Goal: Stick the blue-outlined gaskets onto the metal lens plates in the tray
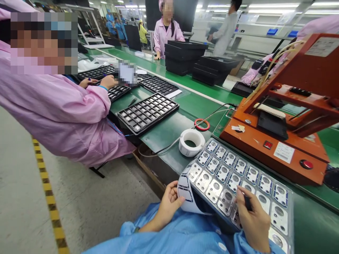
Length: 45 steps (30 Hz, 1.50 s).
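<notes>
My left hand (168, 204) is closed on the edge of a curled white sheet of adhesive stickers (185, 192) with black frame-shaped outlines. In front of me lies a clear plastic tray (290, 211) holding rows of silver metal plates (214, 190), each with a round window and small holes. Plates in the far rows carry blue-edged frames; several nearer ones look bare. Over the tray's near part, my right hand (251, 218) pinches a slim dark tool (248, 203), its kind mostly hidden by the fingers. A roll of white tape or labels (192, 143) sits beyond the tray's left corner.
An orange press machine (275, 141) with a red button stands behind the tray. A red tape ring (202, 124) and a cable lie near the roll. Further left are a black tray of small parts (148, 113) and a co-worker in pink (79, 116). Black bins (182, 58) stand behind.
</notes>
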{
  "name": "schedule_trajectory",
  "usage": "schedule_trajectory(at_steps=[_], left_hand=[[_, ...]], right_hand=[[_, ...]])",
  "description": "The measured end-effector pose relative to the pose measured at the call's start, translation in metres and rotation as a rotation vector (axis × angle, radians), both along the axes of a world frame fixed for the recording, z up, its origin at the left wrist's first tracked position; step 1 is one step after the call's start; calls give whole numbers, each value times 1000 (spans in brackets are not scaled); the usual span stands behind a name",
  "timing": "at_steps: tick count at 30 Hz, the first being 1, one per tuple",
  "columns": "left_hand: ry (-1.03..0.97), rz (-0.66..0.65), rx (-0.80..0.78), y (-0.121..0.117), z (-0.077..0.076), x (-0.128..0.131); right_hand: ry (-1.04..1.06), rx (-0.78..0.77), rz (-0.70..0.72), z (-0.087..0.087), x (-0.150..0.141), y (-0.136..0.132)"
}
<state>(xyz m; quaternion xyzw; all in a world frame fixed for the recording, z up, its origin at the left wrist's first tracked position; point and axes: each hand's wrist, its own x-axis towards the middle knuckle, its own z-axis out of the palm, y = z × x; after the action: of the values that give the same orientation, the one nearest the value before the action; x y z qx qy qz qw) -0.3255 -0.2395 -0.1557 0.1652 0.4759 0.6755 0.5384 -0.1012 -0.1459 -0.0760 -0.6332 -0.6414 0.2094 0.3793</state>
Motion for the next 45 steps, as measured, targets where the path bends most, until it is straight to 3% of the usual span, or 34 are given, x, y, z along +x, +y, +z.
schedule_trajectory(at_steps=[6,10,13,17,20,25,29,35,39,45], left_hand=[[23,-61,131,-4,-1,-1],[163,-89,280,-2,15,-5],[259,-130,340,2,30,-10],[305,-175,328,8,39,-12],[278,-219,275,10,39,-9],[374,-239,216,10,34,-7],[474,-211,171,15,32,-14],[539,-289,183,21,47,-27],[383,-362,206,23,56,-31],[366,-191,29,29,58,-27]], right_hand=[[-55,60,14,1,0,1],[-144,148,75,2,3,4],[-208,298,278,14,-4,1],[-238,420,610,37,-35,-13],[-282,455,722,43,-61,-18],[-393,540,732,36,-83,-9],[-367,545,730,33,-88,-3],[-296,538,738,33,-91,-3],[-272,585,740,30,-88,-3],[-104,490,900,24,-79,-6]])
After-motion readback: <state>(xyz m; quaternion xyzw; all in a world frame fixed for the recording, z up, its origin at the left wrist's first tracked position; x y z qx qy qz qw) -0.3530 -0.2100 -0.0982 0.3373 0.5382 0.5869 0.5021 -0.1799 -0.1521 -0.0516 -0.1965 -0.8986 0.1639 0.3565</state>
